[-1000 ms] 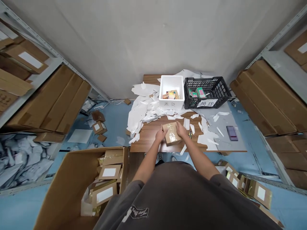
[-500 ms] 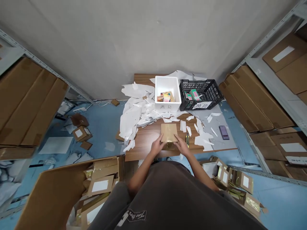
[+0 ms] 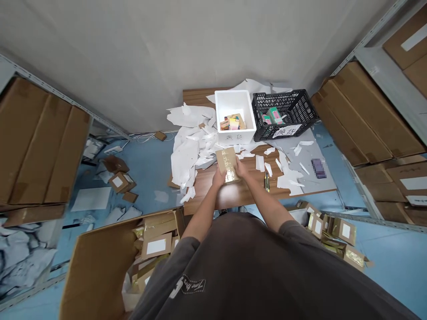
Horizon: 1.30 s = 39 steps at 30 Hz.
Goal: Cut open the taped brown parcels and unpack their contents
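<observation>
Left hand (image 3: 219,179): clasps the left side of a taped cardboard box, head view.
Right hand (image 3: 240,169): grips the same box by its right side.
Cardboard box (image 3: 227,165): held between both palms over the wood-grain surface (image 3: 208,189), left of the middle of its near edge; whether its underside touches the wood cannot be told.
White bin (image 3: 235,137): stands toward the far edge, beyond the cardboard box, with small colorful packs (image 3: 234,123) inside and handwriting on its front.
Black crate (image 3: 265,134): sits just beside the bin, toward the far right corner, carrying green-and-pink boxes (image 3: 275,115) and a handwritten paper sign (image 3: 287,130).
Torn white paper (image 3: 187,153): heaped along the left edge, with more scraps strewn right of the held box.
Yellow-and-black cutter (image 3: 267,182): lies near the near edge, to the right of the right hand.
Purple object (image 3: 319,168): pixelated, near the right edge on a gray covering (image 3: 322,151).
Large open carton (image 3: 100,258): on the blue floor below the near left corner, holding labeled parcels (image 3: 156,246).
Loose parcels (image 3: 344,230): piled on the floor below the near right corner.
</observation>
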Available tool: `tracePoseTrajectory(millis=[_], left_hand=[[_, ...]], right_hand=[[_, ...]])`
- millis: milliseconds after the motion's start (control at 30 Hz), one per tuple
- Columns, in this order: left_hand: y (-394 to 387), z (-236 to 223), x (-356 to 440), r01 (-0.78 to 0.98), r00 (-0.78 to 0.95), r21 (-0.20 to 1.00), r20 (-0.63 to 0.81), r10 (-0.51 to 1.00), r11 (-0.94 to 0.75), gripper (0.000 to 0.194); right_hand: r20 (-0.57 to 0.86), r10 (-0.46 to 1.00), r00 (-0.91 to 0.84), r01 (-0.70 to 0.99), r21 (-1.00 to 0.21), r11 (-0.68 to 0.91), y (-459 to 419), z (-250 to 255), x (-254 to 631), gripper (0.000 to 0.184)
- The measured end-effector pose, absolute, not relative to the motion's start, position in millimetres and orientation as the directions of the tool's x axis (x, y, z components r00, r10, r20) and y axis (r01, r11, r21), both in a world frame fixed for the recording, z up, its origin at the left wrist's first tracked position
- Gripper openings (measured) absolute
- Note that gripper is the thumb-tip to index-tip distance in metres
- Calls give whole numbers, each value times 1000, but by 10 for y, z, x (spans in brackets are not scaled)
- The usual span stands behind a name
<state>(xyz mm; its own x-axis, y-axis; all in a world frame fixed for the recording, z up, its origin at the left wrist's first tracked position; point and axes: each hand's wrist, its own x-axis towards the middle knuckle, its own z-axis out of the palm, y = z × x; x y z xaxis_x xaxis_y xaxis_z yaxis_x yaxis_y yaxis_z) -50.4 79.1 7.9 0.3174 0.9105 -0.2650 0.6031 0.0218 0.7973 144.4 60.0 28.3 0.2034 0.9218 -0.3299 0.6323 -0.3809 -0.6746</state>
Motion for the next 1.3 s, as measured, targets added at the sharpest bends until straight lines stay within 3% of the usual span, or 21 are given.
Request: tracePoseTrajectory(millis=[100, 167, 267, 400, 567, 667, 767, 967, 1033, 1100, 1200, 1300], left_hand=[[611, 13, -662, 603, 356, 797, -247, 901, -20, 91], [500, 16, -723, 567, 463, 817, -208, 862, -107, 96], [362, 79, -728, 575, 525, 811, -265, 809, -107, 101], [252, 285, -737, 692, 455, 717, -348, 820, -80, 83], [299, 597, -767, 749, 344, 655, -255, 904, -100, 67], [475, 672, -621, 781, 208, 624, -230, 951, -20, 70], [676, 658, -502, 805, 152, 591, -305, 940, 61, 71], [547, 534, -864, 708, 221, 704, -298, 929, 57, 73], [319, 466, -1036, 617, 281, 785, -284, 917, 54, 77], [76, 403, -1140, 506, 400, 862, -263, 878, 28, 90], [-163, 376, -1145, 481, 456, 877, -246, 855, -4, 105], [-128, 454, -1072, 475, 472, 878, -204, 858, -52, 103]], right_hand=[[-242, 959, 145, 608, -743, -280, 216, 100, 1445, 88], [-244, 963, 112, 605, -752, -261, -35, 13, 1449, 93], [-267, 960, 85, 618, -742, -261, -289, -12, 1444, 92], [-264, 960, 97, 680, -686, -258, -400, 216, 1509, 76], [-157, 984, 79, 758, -632, -161, -219, 719, 1723, 54], [-241, 963, 119, 778, -581, -241, 67, 852, 1742, 52], [-322, 942, 92, 763, -585, -274, 283, 814, 1664, 52], [-285, 947, 152, 756, -583, -297, -133, 668, 1573, 65], [-218, 962, 164, 721, -639, -268, -468, 613, 1535, 76], [-209, 976, 62, 679, -708, -194, -781, 540, 1453, 87], [-218, 976, -7, 626, -762, -165, -1058, 442, 1296, 93], [-218, 975, 36, 622, -759, -193, -1056, 480, 1256, 88]])
